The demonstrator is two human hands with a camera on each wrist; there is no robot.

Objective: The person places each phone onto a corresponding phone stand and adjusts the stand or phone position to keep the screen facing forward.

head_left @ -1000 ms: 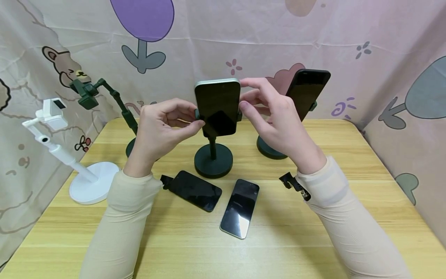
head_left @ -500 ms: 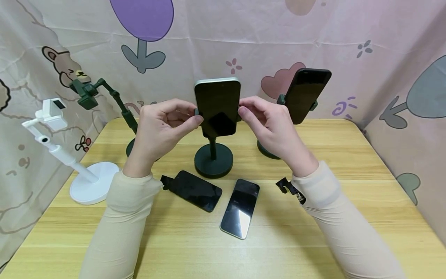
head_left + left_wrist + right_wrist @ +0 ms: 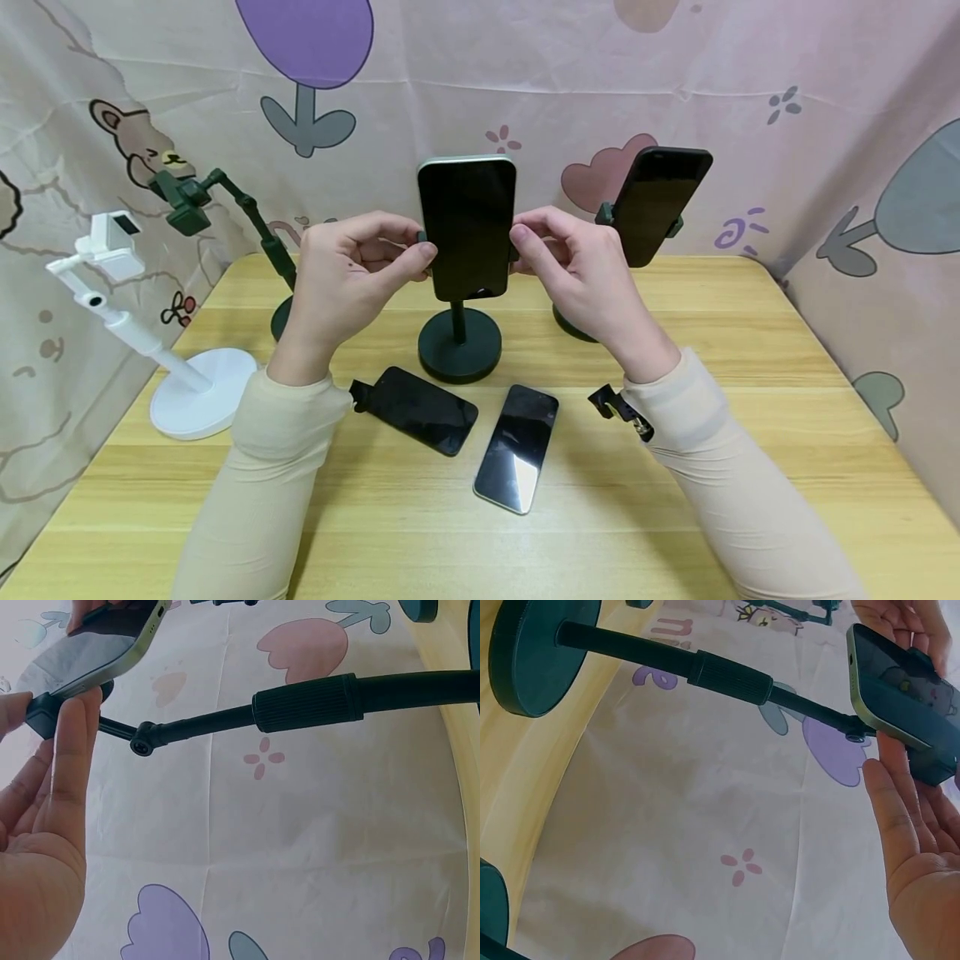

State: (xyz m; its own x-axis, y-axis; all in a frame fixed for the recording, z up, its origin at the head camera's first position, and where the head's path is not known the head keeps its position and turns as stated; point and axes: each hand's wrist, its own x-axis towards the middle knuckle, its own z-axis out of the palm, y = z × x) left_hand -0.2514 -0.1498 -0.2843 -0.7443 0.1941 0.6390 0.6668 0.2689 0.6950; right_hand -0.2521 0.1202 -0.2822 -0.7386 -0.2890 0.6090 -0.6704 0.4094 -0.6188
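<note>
A phone with a pale green frame (image 3: 467, 225) stands upright in a dark green phone stand (image 3: 460, 350), its black screen towards me. My left hand (image 3: 348, 279) pinches the stand's clamp at the phone's left edge; in the left wrist view the thumb and fingers lie around the clamp end (image 3: 43, 714). On the opposite edge, my right hand (image 3: 588, 279) pinches the other clamp end (image 3: 934, 765), with fingers reaching behind the phone. The stand's ribbed pole (image 3: 307, 705) runs from clamp to base in the left wrist view.
Two more phones, one black (image 3: 423, 411) and one silver-edged (image 3: 516, 450), lie on the wooden table (image 3: 600, 533). Behind my right hand another phone (image 3: 663, 204) sits in a stand. To the left are a white stand (image 3: 202, 392) and a green stand (image 3: 258, 225).
My right hand came down from the phone's top corner to the clamp at its right edge. The phone has tilted to face me more squarely. The left hand stayed at its clamp end.
</note>
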